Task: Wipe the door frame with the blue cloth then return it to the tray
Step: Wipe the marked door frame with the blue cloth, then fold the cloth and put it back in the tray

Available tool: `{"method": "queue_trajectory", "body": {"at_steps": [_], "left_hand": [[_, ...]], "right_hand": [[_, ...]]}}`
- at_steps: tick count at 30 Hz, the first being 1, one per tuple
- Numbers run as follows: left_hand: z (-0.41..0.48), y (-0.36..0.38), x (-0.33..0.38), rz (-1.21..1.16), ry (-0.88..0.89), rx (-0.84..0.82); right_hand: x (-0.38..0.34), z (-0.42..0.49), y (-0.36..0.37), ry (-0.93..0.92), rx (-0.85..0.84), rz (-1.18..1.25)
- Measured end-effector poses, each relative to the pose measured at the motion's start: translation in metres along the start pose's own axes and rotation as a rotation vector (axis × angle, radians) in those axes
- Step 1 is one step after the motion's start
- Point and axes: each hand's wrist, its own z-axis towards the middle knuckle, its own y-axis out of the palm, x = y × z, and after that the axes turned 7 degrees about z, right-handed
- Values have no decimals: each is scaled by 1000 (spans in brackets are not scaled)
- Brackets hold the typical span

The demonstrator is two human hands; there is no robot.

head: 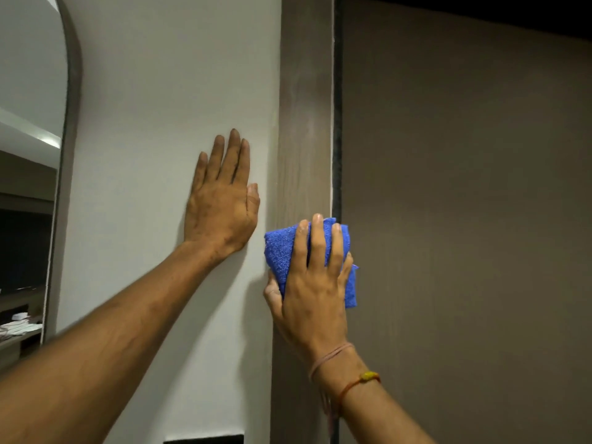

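We have our right hand (312, 283) spread over the blue cloth (282, 251), fingers laid flat on top and the thumb tucked under its left edge, pressing the bunched cloth against the door frame (304, 123). The cloth sits under and just beyond our fingertips, its folds sticking out to the left of the knuckles and hanging down on the right past the little finger, where it overlaps the dark seam (336, 139) between frame and door (464, 203). Much of the cloth is hidden beneath our palm. Two thin cords and a red thread with a yellow bead (366, 376) circle that wrist. Our left hand (224, 203) lies open and flat on the white wall (166, 91), fingers together pointing up, holding nothing, just left of the frame. At the far left an arched mirror (32, 155) is cut off by the edge, its reflection too dim to make out. We see no writing anywhere
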Motion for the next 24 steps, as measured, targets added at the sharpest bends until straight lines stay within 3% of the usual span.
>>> {"method": "queue_trajectory", "body": {"at_steps": [4, 7, 9, 12, 20, 24], "left_hand": [[-41, -32, 40, -421, -158, -4], [-98, -59, 83, -683, -238, 30], [-136, -72, 113, -932, -279, -216], [-183, -76, 165, -1208, -301, -624], [-293, -73, 324, -1285, -123, -1268], [-333, -78, 413, -1366, 1, -1482]], "right_hand": [[13, -11, -25, 12, -57, 315], [25, -35, -53, 180, 72, 576], [38, -65, -70, 235, 122, 596], [70, -130, -93, 274, 50, 482], [162, -304, -205, 807, -332, 312], [221, -367, -278, 1203, -246, 394]]}}
